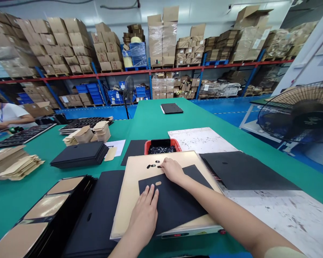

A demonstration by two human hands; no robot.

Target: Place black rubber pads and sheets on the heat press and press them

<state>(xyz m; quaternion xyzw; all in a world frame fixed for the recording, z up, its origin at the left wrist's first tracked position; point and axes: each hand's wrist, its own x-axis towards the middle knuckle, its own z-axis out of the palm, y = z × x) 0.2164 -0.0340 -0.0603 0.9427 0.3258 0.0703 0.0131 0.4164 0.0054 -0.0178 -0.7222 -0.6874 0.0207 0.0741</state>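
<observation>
A black sheet (177, 204) with an oval slot lies tilted on a cream-topped board (131, 179). My left hand (145, 211) rests on the sheet's left part, fingers stretched out just below the slot. Beyond the sheet's upper edge, my right hand (172, 170) pinches at a small black oval piece (159, 166) on the board. A few more oval pieces (153, 165) lie beside its fingertips. Behind the board stands a red basket (146, 147) filled with small dark pieces.
Black sheets (97, 215) are stacked left of the board, others (247, 170) right of it. Brown-topped stacks (24, 240) stand front left. A person (10, 114) sits far left. A fan (307, 114) stands right, and shelves of cartons (163, 39) line the back.
</observation>
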